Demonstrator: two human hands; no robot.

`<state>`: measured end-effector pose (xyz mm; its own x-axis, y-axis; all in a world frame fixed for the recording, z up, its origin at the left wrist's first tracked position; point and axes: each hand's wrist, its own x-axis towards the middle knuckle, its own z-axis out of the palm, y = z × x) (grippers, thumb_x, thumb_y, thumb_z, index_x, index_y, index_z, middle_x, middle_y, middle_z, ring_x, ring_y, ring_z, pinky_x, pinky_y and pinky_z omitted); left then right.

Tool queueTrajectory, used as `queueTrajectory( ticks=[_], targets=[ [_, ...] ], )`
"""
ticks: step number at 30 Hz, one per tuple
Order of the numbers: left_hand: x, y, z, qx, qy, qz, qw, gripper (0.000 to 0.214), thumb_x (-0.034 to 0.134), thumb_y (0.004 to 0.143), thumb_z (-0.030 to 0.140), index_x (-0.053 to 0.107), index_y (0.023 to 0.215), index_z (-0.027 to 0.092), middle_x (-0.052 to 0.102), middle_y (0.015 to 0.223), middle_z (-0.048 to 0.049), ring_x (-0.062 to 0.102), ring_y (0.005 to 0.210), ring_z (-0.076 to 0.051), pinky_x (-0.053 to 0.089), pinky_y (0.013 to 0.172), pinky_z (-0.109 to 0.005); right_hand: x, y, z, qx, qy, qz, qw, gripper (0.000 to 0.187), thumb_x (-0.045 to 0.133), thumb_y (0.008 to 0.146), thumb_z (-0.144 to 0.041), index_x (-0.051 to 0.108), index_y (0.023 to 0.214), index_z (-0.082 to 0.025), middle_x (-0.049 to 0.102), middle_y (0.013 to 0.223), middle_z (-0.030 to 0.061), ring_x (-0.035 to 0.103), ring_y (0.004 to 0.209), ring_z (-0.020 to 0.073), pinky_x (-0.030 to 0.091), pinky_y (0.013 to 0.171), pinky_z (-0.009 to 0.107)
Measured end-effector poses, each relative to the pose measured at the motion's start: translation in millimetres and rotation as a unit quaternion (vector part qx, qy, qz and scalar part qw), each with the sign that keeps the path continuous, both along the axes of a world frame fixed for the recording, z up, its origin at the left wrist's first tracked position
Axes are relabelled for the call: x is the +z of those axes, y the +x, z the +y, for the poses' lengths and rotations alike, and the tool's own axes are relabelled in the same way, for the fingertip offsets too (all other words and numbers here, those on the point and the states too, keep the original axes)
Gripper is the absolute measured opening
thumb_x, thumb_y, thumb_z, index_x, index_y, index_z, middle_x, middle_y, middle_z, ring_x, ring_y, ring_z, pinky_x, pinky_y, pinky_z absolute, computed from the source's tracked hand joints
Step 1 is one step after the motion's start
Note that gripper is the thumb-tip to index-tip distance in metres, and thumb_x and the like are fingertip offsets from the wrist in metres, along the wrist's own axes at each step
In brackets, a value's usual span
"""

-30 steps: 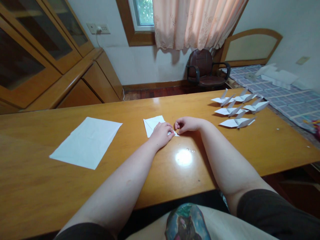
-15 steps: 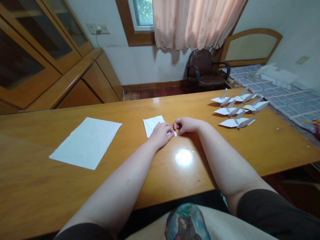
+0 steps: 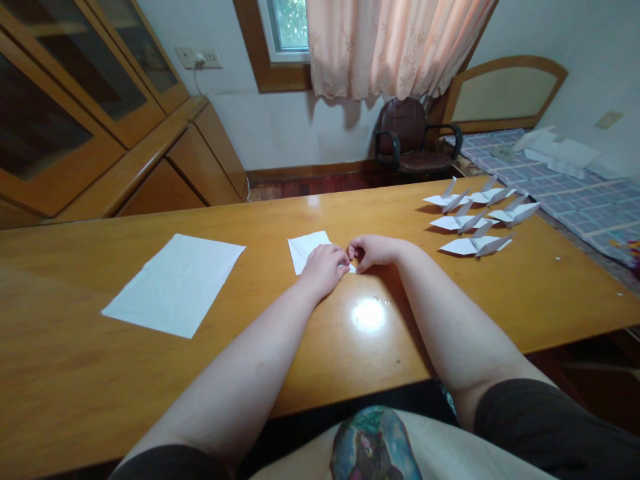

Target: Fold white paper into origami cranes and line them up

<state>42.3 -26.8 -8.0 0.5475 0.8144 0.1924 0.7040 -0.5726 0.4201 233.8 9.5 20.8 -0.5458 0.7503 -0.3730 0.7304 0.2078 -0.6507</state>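
Folded paper [image 3: 301, 249] beneath left hand [image 3: 325, 268], right hand [image 3: 371, 251] at paper's right corner; both curled, grip unclear

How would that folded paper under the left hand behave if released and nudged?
The folded paper would probably be stiffer than the open sheet, given its crease line. Lying flat on the glossy table, it might slide easily rather than tip.

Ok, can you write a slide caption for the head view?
Left hand on folded white paper, right hand by its near right corner, with paper birds farther right.
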Motion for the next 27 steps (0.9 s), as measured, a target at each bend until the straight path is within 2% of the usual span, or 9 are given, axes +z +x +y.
queueTrajectory(
  ticks=[4,8,11,16,22,27],
  targets=[
    [4.8,3,-8,-0.007,0.008,0.026,1.0,0.008,0.061,0.082,0.027,0.066,0.086,0.022,0.065,0.095,-0.0046,0.056,0.098,-0.023,0.043,0.092,-0.039,-2.1,1,1,0.002,0.007,-0.006,1.0,0.034,0.074,0.054,-0.023,0.062,0.085,-0.019,0.056,0.076,-0.0034,0.05,0.067,0.0117,0.038,0.061,0.023],
    [9.6,10,-15,0.022,-0.012,0.021,0.999,0.016,0.064,0.08,0.035,0.064,0.086,0.02,0.064,0.096,-0.0063,0.056,0.097,-0.024,0.045,0.089,-0.038,-3.5,1,2,0.008,0.014,-0.008,1.0,0.035,0.075,0.053,-0.023,0.062,0.086,-0.019,0.058,0.078,-0.0029,0.051,0.068,0.0124,0.039,0.063,0.023],
    [10.0,10,-16,0.051,-0.007,0.026,0.998,0.016,0.064,0.079,0.034,0.063,0.087,0.021,0.063,0.098,-0.0065,0.055,0.102,-0.026,0.041,0.098,-0.043,-2.5,1,2,0.008,0.007,0.0,1.0,0.033,0.074,0.054,-0.022,0.061,0.084,-0.019,0.058,0.078,-0.0025,0.052,0.069,0.0127,0.039,0.063,0.023],
    [6.0,-1,-8,0.1,0.006,0.007,0.995,0.022,0.063,0.077,0.026,0.06,0.099,0.022,0.061,0.115,-0.0075,0.044,0.126,-0.029,0.025,0.113,-0.05,0.9,1,0,-0.003,-0.008,0.001,1.0,0.035,0.074,0.053,-0.023,0.059,0.085,-0.02,0.059,0.077,-0.003,0.052,0.069,0.0132,0.038,0.061,0.023],
    [3.0,-12,1,0.122,-0.038,-0.012,0.992,0.03,0.058,0.078,0.024,0.056,0.108,0.021,0.061,0.118,-0.008,0.053,0.115,-0.025,0.036,0.107,-0.044,2.6,0,-1,-0.003,-0.003,-0.008,1.0,0.036,0.074,0.054,-0.024,0.06,0.086,-0.02,0.057,0.078,-0.003,0.051,0.068,0.0126,0.037,0.06,0.022],
    [2.1,-13,4,0.157,-0.05,-0.011,0.986,0.039,0.056,0.078,0.022,0.053,0.117,0.023,0.059,0.126,-0.0084,0.05,0.121,-0.027,0.035,0.107,-0.045,1.8,0,0,-0.001,-0.004,-0.011,1.0,0.036,0.074,0.054,-0.023,0.06,0.087,-0.02,0.055,0.076,-0.0033,0.05,0.067,0.0123,0.037,0.06,0.022]
  ],
)
